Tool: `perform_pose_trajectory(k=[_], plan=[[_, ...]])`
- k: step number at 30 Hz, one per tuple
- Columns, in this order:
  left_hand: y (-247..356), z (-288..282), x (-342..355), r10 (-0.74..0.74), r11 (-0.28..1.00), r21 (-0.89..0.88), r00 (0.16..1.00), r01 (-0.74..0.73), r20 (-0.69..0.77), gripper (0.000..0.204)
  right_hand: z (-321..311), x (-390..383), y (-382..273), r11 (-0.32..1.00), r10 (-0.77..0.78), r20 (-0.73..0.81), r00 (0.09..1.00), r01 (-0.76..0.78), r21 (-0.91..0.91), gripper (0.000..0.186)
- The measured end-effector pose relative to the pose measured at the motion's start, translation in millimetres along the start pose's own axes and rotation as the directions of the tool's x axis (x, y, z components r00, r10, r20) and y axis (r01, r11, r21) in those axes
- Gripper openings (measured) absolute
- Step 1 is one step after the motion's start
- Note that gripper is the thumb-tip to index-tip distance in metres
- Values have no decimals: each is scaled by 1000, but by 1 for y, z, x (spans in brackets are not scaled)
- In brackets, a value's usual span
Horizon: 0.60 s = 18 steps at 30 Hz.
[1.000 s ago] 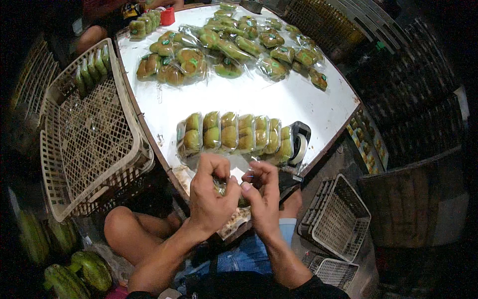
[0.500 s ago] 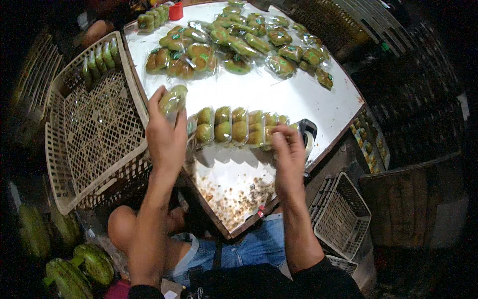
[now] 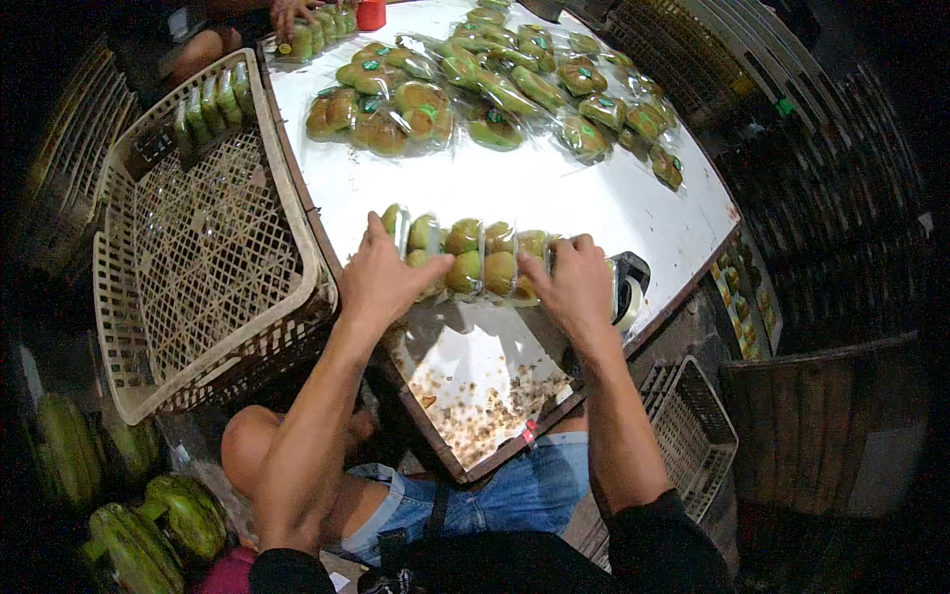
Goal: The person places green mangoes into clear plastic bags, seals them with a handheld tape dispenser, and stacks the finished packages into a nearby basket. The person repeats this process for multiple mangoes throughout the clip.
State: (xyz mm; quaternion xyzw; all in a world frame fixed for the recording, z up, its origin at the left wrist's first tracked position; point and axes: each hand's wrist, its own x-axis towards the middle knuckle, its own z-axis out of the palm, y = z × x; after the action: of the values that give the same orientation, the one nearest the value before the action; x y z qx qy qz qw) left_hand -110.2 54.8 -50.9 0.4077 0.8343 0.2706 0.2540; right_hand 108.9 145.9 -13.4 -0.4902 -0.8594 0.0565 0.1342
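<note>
- On the near half of the white table, a row of wrapped fruit packs stands side by side between both hands.
- Left hand: fingers spread, thumb extended, at the row's left end. Right hand: bent over the right end; whether it grips cannot be told.
- Risk, as judged: uneven pressure from the two ends could buckle the row or tip a pack, the film appearing slick.
- Risk: a rightward push could press the end pack against the black tape dispenser just beside it.
- Obscured: end packs, partly behind fingers; film seals, too small to verify.
- Cut off: a co-worker's hand, top edge.
</note>
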Motion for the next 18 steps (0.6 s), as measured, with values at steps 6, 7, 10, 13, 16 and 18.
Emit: perform_pose_trajectory(k=[6,7,10,13,16,18], plan=[[-4,-6,-2,-25,1000,8,998,24,49,124,54,23,-30,969,112,108,988,-133,210,73],[-1,-9,-3,-30,998,-47,996,34,87,122,52,24,-30,961,118,101,988,-139,237,72],[17,-36,-10,-1,975,-223,998,14,59,109,14,28,-29,899,103,59,993,-118,422,68],[37,-89,-26,166,964,-160,952,-211,-256,114,-44,43,-55,739,-32,-19,999,36,673,72],[6,-180,-51,202,878,-319,880,-358,-429,74,-66,65,-136,765,-380,-350,856,503,401,74],[-43,-232,-72,261,756,-505,899,-416,-351,65,-49,77,-205,702,-515,-429,742,652,286,74]])
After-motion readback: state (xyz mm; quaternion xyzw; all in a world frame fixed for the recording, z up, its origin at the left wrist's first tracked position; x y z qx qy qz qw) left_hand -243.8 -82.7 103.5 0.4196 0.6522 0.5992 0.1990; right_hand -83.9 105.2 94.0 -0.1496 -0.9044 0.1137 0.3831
